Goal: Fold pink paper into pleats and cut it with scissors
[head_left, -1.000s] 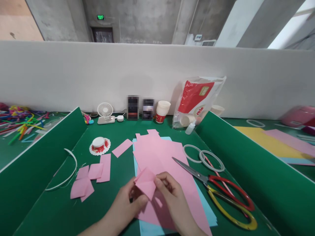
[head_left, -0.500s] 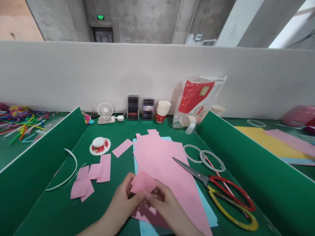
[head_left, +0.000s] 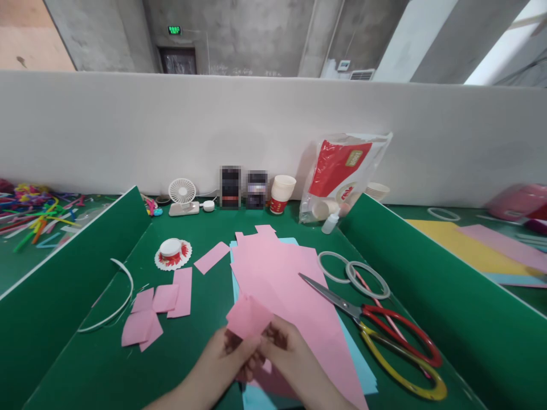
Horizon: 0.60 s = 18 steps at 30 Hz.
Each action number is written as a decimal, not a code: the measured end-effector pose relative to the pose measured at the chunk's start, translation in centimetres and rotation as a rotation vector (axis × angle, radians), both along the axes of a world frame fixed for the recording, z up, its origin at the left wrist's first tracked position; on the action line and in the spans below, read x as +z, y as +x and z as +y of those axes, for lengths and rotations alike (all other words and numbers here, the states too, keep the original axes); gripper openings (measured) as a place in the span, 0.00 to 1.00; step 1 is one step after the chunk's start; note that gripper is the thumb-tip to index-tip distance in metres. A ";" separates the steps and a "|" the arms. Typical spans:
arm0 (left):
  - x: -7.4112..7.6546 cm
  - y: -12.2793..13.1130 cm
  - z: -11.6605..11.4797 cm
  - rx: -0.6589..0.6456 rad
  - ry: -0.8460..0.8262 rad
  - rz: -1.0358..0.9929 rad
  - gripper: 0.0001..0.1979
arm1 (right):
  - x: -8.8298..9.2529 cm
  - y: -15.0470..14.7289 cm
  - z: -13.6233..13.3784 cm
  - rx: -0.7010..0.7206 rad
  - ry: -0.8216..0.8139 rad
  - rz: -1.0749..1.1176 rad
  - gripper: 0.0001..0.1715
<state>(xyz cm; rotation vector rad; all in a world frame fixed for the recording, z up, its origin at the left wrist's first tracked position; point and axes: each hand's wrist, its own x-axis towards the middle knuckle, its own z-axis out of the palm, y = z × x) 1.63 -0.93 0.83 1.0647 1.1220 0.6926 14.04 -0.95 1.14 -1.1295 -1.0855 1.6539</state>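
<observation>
A small creased piece of pink paper (head_left: 249, 316) is pinched between my two hands, low in the middle of the view. My left hand (head_left: 233, 353) grips its lower left side, thumb on top. On its lower right edge, my right hand (head_left: 282, 344) closes with thumb and fingers; the thumbs nearly meet. Beneath the hands lie large pink sheets (head_left: 294, 296) over light blue sheets (head_left: 363, 373). Several cut pink paper pieces (head_left: 143, 326) lie to the left, and one pink strip (head_left: 212, 257) is farther up.
Large scissors (head_left: 350, 307) with red and yellow handles lie at right, beside two tape rolls (head_left: 367, 279). A scalloped red-white paper piece (head_left: 173, 253) sits at left. Paper cups (head_left: 282, 193), a small fan (head_left: 183, 193) and a plastic bag (head_left: 344, 176) stand at the back. Green dividers (head_left: 98, 250) flank the table.
My left fingers have slid down from the paper's upper left edge to its lower side. The pink piece stays in both hands, its left corner now showing more.
</observation>
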 end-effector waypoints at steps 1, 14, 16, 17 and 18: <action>0.0 0.0 -0.1 -0.008 0.010 0.044 0.24 | 0.0 0.0 0.0 0.007 0.000 -0.008 0.17; 1.5 -0.6 0.7 -0.148 0.109 0.155 0.24 | 1.2 1.0 0.2 -0.065 -0.063 -0.033 0.14; 1.8 -0.7 0.7 -0.156 0.112 0.159 0.24 | 1.2 1.7 0.7 -0.083 -0.055 0.000 0.13; 1.9 -0.8 0.7 -0.153 0.112 0.161 0.23 | 1.3 2.2 1.0 -0.113 -0.045 0.012 0.13; 1.9 -0.9 0.8 -0.151 0.112 0.165 0.22 | 1.2 2.7 1.4 -0.187 -0.022 0.015 0.12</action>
